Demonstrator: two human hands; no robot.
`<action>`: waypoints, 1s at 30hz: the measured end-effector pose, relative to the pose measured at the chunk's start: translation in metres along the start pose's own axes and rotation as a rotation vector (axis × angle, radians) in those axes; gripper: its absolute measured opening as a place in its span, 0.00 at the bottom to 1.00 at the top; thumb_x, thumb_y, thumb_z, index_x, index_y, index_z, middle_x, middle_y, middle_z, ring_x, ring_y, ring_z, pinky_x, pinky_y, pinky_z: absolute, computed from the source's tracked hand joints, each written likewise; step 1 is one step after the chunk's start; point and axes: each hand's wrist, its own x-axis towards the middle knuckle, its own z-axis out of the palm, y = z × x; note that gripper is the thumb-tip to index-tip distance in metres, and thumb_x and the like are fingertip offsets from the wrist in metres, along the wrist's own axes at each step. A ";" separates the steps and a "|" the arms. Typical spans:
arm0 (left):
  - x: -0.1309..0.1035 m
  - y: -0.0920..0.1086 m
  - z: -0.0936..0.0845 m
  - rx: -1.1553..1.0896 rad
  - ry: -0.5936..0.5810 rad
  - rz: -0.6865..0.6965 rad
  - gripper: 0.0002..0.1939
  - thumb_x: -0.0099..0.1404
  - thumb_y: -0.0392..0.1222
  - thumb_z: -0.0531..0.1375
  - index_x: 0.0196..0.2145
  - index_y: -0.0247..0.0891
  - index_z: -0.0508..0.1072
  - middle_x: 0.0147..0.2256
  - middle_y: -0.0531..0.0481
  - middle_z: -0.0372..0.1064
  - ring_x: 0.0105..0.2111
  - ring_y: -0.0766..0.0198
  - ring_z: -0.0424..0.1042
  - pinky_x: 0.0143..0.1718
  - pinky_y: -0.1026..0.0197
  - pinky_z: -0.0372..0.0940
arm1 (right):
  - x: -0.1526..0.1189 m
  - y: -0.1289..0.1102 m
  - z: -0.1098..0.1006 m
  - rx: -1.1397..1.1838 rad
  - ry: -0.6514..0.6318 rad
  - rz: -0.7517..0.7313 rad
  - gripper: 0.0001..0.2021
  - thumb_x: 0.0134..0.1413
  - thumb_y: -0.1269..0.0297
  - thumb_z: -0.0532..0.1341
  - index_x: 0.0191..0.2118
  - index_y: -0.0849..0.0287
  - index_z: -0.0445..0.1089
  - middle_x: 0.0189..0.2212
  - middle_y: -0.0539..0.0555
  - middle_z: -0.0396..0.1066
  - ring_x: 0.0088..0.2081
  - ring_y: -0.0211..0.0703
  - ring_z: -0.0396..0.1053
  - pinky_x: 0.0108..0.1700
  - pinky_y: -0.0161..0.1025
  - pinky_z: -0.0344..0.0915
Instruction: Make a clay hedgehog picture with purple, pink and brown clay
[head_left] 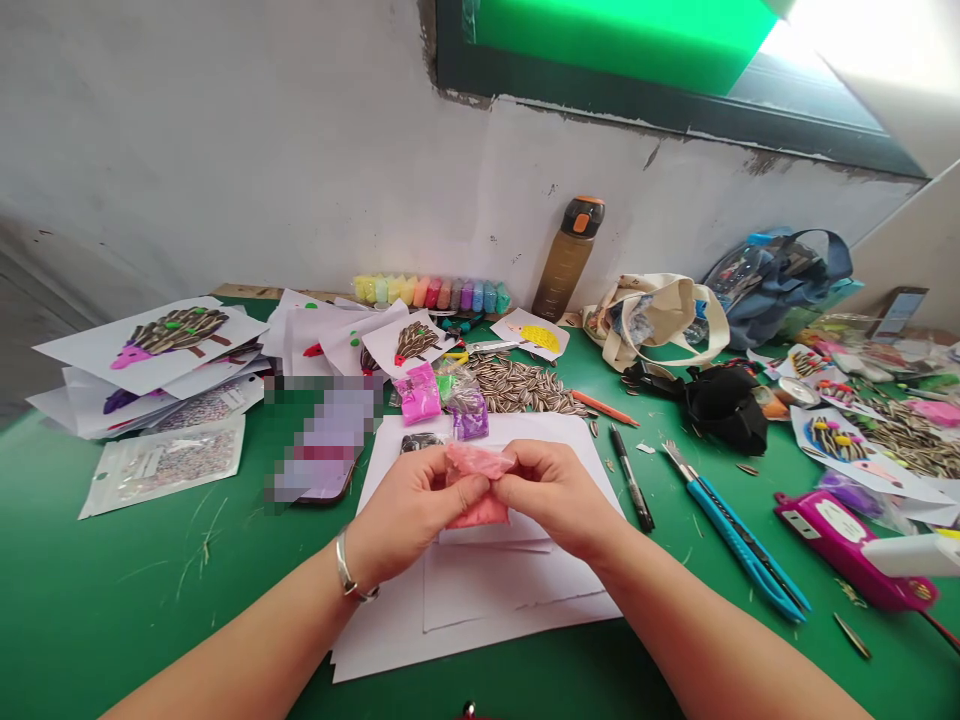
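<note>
Both hands meet over white paper sheets point(510, 600) on the green table. My left hand point(409, 505), with a silver bracelet at the wrist, pinches the left side of a small pink packet point(480, 512). My right hand point(559, 495) grips the upper right edge of the same packet between thumb and fingers. The packet looks like clear plastic around pink clay. Just beyond the hands lie a magenta packet point(420, 393), a purple packet point(470, 415) and a heap of striped seeds point(521, 385).
Stacked hedgehog pictures point(150, 345) and a phone point(330, 445) are on the left. A brown bottle point(570, 260) stands by the wall. To the right lie a black pen point(632, 480), blue cutter point(739, 535), black cloth item point(724, 405) and magenta device point(851, 550).
</note>
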 end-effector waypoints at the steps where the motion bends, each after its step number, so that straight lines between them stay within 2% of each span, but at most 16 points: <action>1: 0.000 0.000 0.000 -0.005 0.004 0.002 0.13 0.61 0.49 0.63 0.39 0.37 0.77 0.36 0.47 0.77 0.36 0.60 0.73 0.38 0.60 0.68 | 0.000 -0.001 0.000 0.008 -0.015 -0.001 0.05 0.46 0.67 0.61 0.24 0.59 0.67 0.20 0.45 0.62 0.25 0.34 0.58 0.29 0.34 0.55; 4: 0.000 0.002 -0.001 -0.032 0.013 0.007 0.13 0.62 0.50 0.63 0.38 0.37 0.77 0.37 0.46 0.77 0.37 0.59 0.74 0.39 0.59 0.68 | 0.000 -0.003 -0.002 0.048 -0.089 -0.015 0.05 0.51 0.65 0.62 0.33 0.59 0.73 0.28 0.49 0.70 0.31 0.37 0.64 0.34 0.35 0.60; 6: 0.000 0.003 -0.001 -0.043 0.012 0.000 0.13 0.62 0.50 0.63 0.37 0.37 0.77 0.34 0.47 0.77 0.36 0.60 0.74 0.39 0.60 0.69 | 0.000 -0.003 -0.004 0.062 -0.111 -0.023 0.06 0.53 0.63 0.62 0.36 0.59 0.74 0.30 0.51 0.72 0.33 0.38 0.66 0.35 0.35 0.61; 13: 0.000 0.003 -0.002 -0.023 -0.010 -0.030 0.14 0.63 0.51 0.62 0.33 0.36 0.77 0.31 0.50 0.77 0.32 0.63 0.73 0.35 0.63 0.67 | 0.001 0.003 -0.006 0.067 -0.084 -0.053 0.12 0.56 0.56 0.63 0.29 0.60 0.70 0.23 0.48 0.66 0.27 0.34 0.62 0.31 0.34 0.59; 20: 0.000 0.007 0.002 -0.020 0.015 0.013 0.11 0.62 0.49 0.63 0.33 0.37 0.77 0.32 0.50 0.77 0.32 0.63 0.73 0.35 0.62 0.68 | 0.000 -0.001 -0.005 -0.101 -0.058 -0.103 0.14 0.57 0.57 0.59 0.24 0.59 0.64 0.21 0.47 0.60 0.25 0.34 0.56 0.28 0.34 0.54; 25: -0.001 0.005 0.001 -0.035 0.064 0.031 0.13 0.59 0.47 0.65 0.38 0.36 0.77 0.36 0.47 0.77 0.35 0.60 0.74 0.37 0.60 0.70 | 0.000 -0.001 -0.001 -0.064 -0.016 -0.070 0.09 0.54 0.60 0.61 0.27 0.59 0.68 0.23 0.48 0.65 0.28 0.36 0.60 0.31 0.35 0.57; 30: -0.002 0.005 -0.001 -0.001 0.044 0.051 0.11 0.60 0.46 0.64 0.39 0.37 0.79 0.38 0.46 0.77 0.38 0.59 0.74 0.40 0.60 0.69 | -0.002 0.000 -0.001 0.050 -0.031 -0.064 0.05 0.52 0.63 0.62 0.34 0.59 0.71 0.29 0.50 0.70 0.31 0.38 0.65 0.34 0.36 0.60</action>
